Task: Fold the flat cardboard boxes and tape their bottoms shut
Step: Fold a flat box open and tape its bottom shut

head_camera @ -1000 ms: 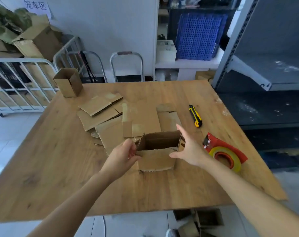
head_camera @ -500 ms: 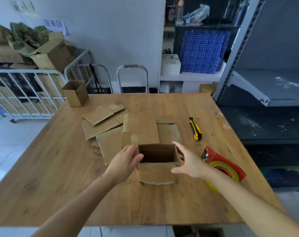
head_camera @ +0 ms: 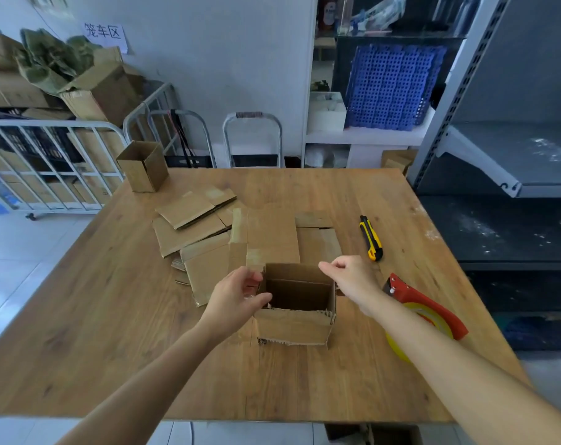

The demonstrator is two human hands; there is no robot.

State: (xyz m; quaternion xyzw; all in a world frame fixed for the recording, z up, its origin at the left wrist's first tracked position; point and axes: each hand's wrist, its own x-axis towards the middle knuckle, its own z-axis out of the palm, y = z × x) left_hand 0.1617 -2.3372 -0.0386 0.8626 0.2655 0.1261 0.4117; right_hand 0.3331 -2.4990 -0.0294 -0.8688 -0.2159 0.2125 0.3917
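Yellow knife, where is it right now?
In the head view, the yellow knife lies on the right side of the table, just right of the flat cardboard and beyond the red tape dispenser.

Table [head_camera: 112, 332] holds folded box [head_camera: 293, 327], flat cardboard [head_camera: 189, 232], knife [head_camera: 370, 237], tape dispenser [head_camera: 433, 303]

Soft, cool daylight from the left; faint shadows; wide-angle bending at edges; slightly soft focus.

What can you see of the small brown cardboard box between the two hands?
The small brown cardboard box is corrugated, with ragged, worn edges. It stands upright on the wooden table, its top open; nothing shows inside. The left hand grips its left wall. The right hand, fingers curled, is at its far right corner; contact is unclear.
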